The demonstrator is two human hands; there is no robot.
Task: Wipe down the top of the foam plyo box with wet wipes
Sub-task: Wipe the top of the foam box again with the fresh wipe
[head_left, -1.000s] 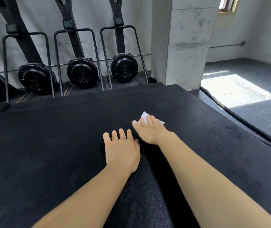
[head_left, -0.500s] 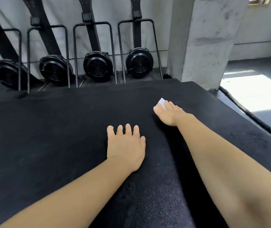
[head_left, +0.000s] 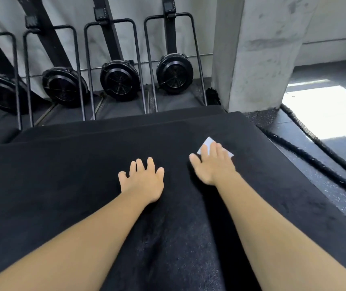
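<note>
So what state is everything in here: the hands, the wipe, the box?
left hand: open, flat on the box top.
right hand: open, pressing the wipe down.
wet wipe: flat, partly under the right hand.
foam plyo box: bears both hands; wet or dry unclear.
rowing machines: stood upright by the wall.
rope: lying on the floor.

left hand (head_left: 141,181) flat, fingers (head_left: 150,164) spread | right hand (head_left: 212,166) flat, fingers straight, reaching further forward
</note>
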